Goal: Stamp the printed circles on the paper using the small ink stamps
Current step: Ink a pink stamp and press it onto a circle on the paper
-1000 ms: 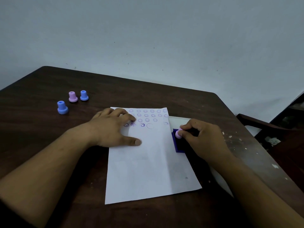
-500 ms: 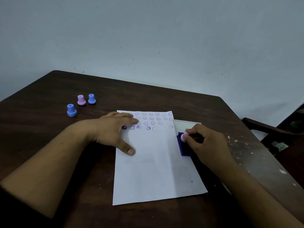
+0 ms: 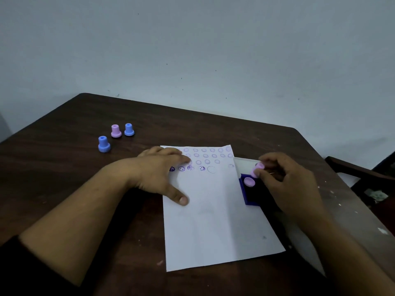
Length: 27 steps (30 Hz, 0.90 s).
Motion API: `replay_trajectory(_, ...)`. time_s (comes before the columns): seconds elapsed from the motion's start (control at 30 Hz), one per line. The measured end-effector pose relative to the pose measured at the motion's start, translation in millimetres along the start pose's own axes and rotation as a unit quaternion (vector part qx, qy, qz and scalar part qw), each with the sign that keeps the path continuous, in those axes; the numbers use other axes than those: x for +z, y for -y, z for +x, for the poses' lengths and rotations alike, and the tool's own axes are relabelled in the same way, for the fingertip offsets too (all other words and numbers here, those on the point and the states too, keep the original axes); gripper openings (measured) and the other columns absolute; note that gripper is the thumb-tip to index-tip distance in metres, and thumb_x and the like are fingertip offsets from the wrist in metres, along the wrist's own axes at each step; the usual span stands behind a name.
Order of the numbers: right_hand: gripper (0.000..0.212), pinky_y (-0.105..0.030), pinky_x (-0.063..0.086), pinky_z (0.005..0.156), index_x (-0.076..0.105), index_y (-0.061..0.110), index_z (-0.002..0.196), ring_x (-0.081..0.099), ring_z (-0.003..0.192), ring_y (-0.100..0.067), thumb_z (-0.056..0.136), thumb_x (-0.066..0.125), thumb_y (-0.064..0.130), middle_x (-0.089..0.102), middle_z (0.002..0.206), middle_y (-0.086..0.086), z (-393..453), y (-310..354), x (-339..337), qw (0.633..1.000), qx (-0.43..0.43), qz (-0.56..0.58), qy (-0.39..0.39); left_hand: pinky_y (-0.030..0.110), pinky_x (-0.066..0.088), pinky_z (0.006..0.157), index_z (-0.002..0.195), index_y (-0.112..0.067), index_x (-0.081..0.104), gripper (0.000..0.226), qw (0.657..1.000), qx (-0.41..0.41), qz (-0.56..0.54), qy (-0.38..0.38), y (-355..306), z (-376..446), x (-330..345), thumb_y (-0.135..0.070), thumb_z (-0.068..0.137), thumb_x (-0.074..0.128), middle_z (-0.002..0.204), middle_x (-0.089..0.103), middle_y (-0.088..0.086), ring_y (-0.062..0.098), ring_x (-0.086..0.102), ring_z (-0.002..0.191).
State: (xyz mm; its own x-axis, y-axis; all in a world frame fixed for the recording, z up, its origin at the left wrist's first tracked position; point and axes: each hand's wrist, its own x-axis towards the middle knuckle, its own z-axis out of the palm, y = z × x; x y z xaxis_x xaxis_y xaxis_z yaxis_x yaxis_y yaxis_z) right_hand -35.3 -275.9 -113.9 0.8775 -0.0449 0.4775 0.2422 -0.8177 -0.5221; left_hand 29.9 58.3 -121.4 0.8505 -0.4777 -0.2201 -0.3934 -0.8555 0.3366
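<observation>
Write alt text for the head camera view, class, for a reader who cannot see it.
A right hand holds a small pink plastic stamp above a dark blue ink pad, while the left hand rests flat on a white paper sheet of printed circles. Three more stamps stand on the dark wooden table.

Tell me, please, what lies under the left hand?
The left hand rests flat on the paper, over the left ends of its stamped circle rows; whatever circles lie beneath it are hidden.

A single wide-angle view is given from the person's head, directed forward and down. The dark wooden surface (image 3: 64,167) is seen from close above, with the pale wall (image 3: 192,50) filling the upper half.
</observation>
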Motion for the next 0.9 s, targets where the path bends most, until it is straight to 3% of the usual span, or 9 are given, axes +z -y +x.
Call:
replay_trajectory(0.17, 0.019, -0.007, 0.051, 0.069, 0.071, 0.038, 0.1, 0.069, 0.088, 0.011, 0.088, 0.08, 0.026, 0.075, 0.09, 0.029, 27.4, 22.4, 0.1, 0.994, 0.009, 0.099, 0.046, 0.042, 0.011, 0.123, 0.153, -0.057, 0.023, 0.127, 1.0, 0.008, 0.004, -0.015, -6.3, 1.2, 3.8, -0.1, 0.041, 0.064, 0.161, 0.021, -0.024, 0.017, 0.011, 0.151)
replay_trajectory(0.3, 0.017, -0.016, 0.053, 0.047, 0.072, 0.034, 0.098, 0.07, 0.084, 0.007, 0.087, 0.082, 0.025, 0.076, 0.089, 0.023, 43.7, 44.3, 25.9, 0.977, 0.041, 0.179, 0.105, 0.043, 0.011, 0.123, 0.155, -0.055, 0.024, 0.126, 1.0, 0.009, -0.003, -0.01, -6.8, 0.0, 2.2, -0.097, 0.044, 0.067, 0.162, 0.019, -0.023, 0.016, 0.009, 0.151)
replay_trajectory(0.4, 0.018, -0.013, 0.054, 0.062, 0.071, 0.032, 0.096, 0.072, 0.081, 0.004, 0.086, 0.083, 0.025, 0.077, 0.088, 0.014, 52.3, 60.9, 44.6, 0.98, 0.025, 0.161, 0.113, 0.041, 0.02, 0.122, 0.157, -0.05, 0.024, 0.122, 0.999, 0.014, -0.035, -0.004, -4.7, -2.2, -4.5, -0.085, 0.053, 0.077, 0.162, 0.023, -0.023, 0.016, 0.012, 0.151)
replay_trajectory(0.5, 0.017, -0.039, 0.064, 0.073, 0.071, 0.03, 0.09, 0.076, 0.078, -0.011, 0.084, 0.084, 0.023, 0.077, 0.085, 0.008, 51.8, 78.3, 68.3, 0.969, 0.046, 0.202, 0.133, 0.029, 0.026, 0.114, 0.159, -0.047, 0.022, 0.123, 0.997, 0.008, -0.073, 0.013, 6.3, -7.9, -15.4, -0.064, 0.059, 0.09, 0.163, 0.026, -0.017, 0.012, 0.02, 0.15)
replay_trajectory(0.57, 0.016, -0.044, 0.065, 0.072, 0.07, 0.028, 0.087, 0.077, 0.076, -0.013, 0.082, 0.085, 0.022, 0.077, 0.081, 0.005, 42.9, 89.3, 87.8, 0.957, 0.063, 0.239, 0.15, 0.025, 0.027, 0.113, 0.161, -0.042, 0.024, 0.124, 0.997, 0.002, -0.08, 0.02, 13.5, -10.6, -19.5, -0.054, 0.06, 0.095, 0.164, 0.029, -0.014, 0.011, 0.028, 0.148)
replay_trajectory(0.63, 0.016, -0.04, 0.065, 0.076, 0.069, 0.029, 0.087, 0.076, 0.079, -0.009, 0.083, 0.084, 0.025, 0.077, 0.082, 0.009, 31.2, 96.2, 106.5, 0.955, 0.051, 0.242, 0.164, 0.026, 0.027, 0.117, 0.161, -0.036, 0.026, 0.125, 0.996, -0.001, -0.088, 0.016, 15.9, -11.7, -20.7, -0.05, 0.059, 0.096, 0.165, 0.029, -0.014, 0.01, 0.031, 0.148)
replay_trajectory(0.77, 0.019, -0.007, 0.052, 0.071, 0.067, 0.037, 0.084, 0.071, 0.083, 0.008, 0.085, 0.083, 0.027, 0.074, 0.082, 0.024, 15.5, 98.8, 121.9, 0.971, -0.028, 0.184, 0.153, 0.021, 0.019, 0.115, 0.163, -0.029, 0.026, 0.126, 0.997, 0.002, -0.077, 0.011, 17.2, -10.5, -18.6, -0.051, 0.06, 0.096, 0.169, 0.023, -0.014, 0.01, 0.023, 0.153)
replay_trajectory(0.9, 0.013, -0.003, 0.047, 0.072, 0.071, 0.031, 0.086, 0.068, 0.085, 0.011, 0.086, 0.082, 0.024, 0.067, 0.078, 0.031, 8.9, 97.5, 122.7, 0.98, -0.094, 0.126, 0.123, 0.026, 0.019, 0.119, 0.163, -0.031, 0.024, 0.125, 0.996, -0.003, -0.085, 0.026, 19.5, -10.2, -19.6, -0.061, 0.062, 0.091, 0.17, 0.021, -0.015, 0.01, 0.021, 0.154)
